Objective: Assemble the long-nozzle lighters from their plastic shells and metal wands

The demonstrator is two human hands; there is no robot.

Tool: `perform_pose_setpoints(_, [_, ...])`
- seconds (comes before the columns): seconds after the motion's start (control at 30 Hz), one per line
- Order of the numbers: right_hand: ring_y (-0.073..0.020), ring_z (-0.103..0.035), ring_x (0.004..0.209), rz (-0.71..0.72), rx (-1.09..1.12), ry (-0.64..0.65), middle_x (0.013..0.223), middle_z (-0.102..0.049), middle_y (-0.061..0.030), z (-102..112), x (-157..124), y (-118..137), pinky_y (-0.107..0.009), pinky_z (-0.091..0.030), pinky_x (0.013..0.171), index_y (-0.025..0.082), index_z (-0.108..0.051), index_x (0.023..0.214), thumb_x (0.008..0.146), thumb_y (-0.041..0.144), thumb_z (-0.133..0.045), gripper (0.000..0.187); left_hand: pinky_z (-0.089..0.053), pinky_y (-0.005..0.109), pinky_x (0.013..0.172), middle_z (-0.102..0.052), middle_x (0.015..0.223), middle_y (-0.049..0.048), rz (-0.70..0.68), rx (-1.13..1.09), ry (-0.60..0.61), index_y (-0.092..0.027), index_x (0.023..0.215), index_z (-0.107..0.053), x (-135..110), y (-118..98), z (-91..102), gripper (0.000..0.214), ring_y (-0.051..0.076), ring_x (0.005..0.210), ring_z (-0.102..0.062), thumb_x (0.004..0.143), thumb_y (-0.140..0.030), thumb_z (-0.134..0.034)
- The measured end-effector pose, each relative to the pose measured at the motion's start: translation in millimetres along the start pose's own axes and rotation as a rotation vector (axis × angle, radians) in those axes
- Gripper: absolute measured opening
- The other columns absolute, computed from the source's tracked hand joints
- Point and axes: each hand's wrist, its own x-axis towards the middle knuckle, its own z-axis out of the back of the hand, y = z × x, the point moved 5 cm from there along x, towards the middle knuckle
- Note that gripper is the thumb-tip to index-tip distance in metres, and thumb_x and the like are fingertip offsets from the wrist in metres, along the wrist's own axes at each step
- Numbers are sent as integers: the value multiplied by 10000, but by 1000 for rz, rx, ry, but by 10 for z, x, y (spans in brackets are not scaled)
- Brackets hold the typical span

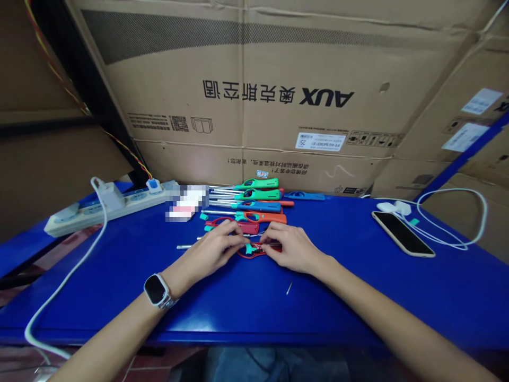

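An opened red gas lighter lies on the blue table, its inner parts and teal trigger exposed. My left hand pinches at the lighter's trigger end, thumb and fingertips together. On the handle end, my right hand is closed, its fingertips pressed on the casing. My fingers cover much of both ends. Just beyond my hands lie a red lighter casing and an orange lighter with a metal barrel. A loose metal tube pokes out left of my left hand.
Behind are a blue lighter, green lighters and another blue lighter. A small thin metal piece lies in front. The power strip is left, the phone and white cable right. Cardboard walls the back.
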Motion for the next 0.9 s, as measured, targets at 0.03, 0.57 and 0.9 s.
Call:
perform_pose_setpoints(0.03, [-137,-626,798,1,1,8,961,-681,-10,-4,-3,0,-235,-371,661,231,-692,936,889,258,-589,116,-475,313,802,-589,991,73,2,-3,9,-215,1080,-700,4,-8,-6,262,195,936,-551,1009,-221,-448])
perform_pose_setpoints(0.57, [-114,-620,770,6,13,14,941,-664,14,-28,-1,-5,-227,-365,645,231,-676,950,895,242,-590,103,-424,297,708,-580,860,50,51,39,44,-203,1043,-716,13,49,-28,227,193,818,-536,975,-191,-500])
perform_pose_setpoints(0.9, [-119,-622,794,-11,-18,41,949,-660,13,-10,11,36,-236,-351,652,224,-669,936,899,216,-577,99,-472,303,752,-622,920,43,97,-56,-41,-197,1005,-670,22,-6,-82,147,188,868,-579,929,-139,-557])
